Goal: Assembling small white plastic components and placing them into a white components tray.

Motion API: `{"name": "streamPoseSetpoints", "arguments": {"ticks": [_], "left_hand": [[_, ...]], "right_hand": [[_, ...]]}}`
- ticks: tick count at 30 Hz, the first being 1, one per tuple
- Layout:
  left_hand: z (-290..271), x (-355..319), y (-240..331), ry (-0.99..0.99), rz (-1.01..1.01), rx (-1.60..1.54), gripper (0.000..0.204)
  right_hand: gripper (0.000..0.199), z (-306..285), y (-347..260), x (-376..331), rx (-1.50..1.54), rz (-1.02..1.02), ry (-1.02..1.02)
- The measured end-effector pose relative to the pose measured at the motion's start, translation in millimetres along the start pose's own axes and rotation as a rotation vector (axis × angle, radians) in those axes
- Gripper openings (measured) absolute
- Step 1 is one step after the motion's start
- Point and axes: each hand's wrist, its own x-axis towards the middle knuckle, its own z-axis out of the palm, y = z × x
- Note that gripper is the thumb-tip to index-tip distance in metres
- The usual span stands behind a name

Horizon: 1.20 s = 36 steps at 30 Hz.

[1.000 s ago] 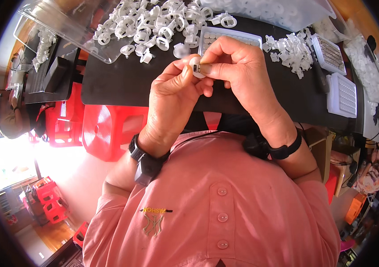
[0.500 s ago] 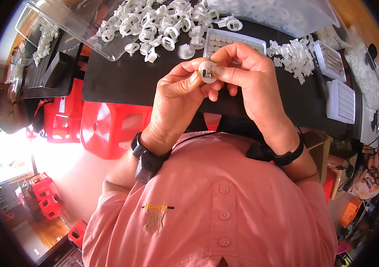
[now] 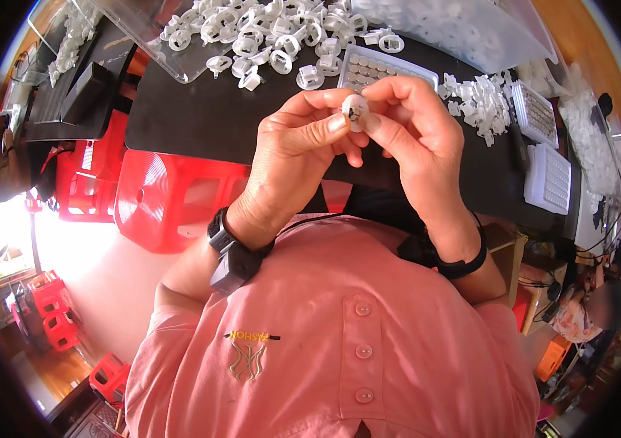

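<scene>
Both hands are up off the table now, closer to the chest than a moment back. The left hand (image 3: 292,157) and right hand (image 3: 416,128) pinch one small white round part (image 3: 355,111) between thumbs and fingertips, face turned up, likely being checked or fitted. Beyond it lie the black table (image 3: 201,120), a grey tray (image 3: 387,71) and loose white rings (image 3: 267,36).
</scene>
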Motion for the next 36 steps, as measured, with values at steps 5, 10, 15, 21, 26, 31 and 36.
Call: {"name": "streamPoseSetpoints", "arguments": {"ticks": [5, 10, 15, 21, 26, 31, 36], "left_hand": [[6.2, -1.6, -1.0, 0.003, 0.040, 0.126, 0.029], [3.8, -2.5, -4.2, 0.011, 0.060, 0.302, 0.030], [8.0, -3.8, -3.0, 0.053, 0.039, 0.430, 0.028], [6.4, -0.8, -5.7, 0.041, 0.041, 0.341, 0.029], [7.8, -4.2, -6.7, 0.054, 0.112, 0.222, 0.028], [6.8, -1.7, -8.1, 0.006, 0.113, 0.252, 0.032], [-3.5, 0.6, -3.8, -0.033, 0.058, 0.269, 0.044]], "right_hand": [[0.006, -6.9, 4.0, -1.0, -0.126, -0.118, -0.081], [0.006, -5.9, 2.1, -4.2, -0.004, 0.024, -0.026], [0.007, -5.6, 17.0, -12.0, -0.064, -0.014, 0.055], [0.005, -3.7, 18.2, -9.8, -0.098, -0.098, 0.022], [0.007, 1.2, 23.6, -14.9, -0.124, -0.212, -0.015], [0.014, -5.7, 18.2, -20.9, -0.265, -0.315, 0.019], [0.020, -68.9, 17.5, -39.2, -0.769, -0.385, 0.252]]}}
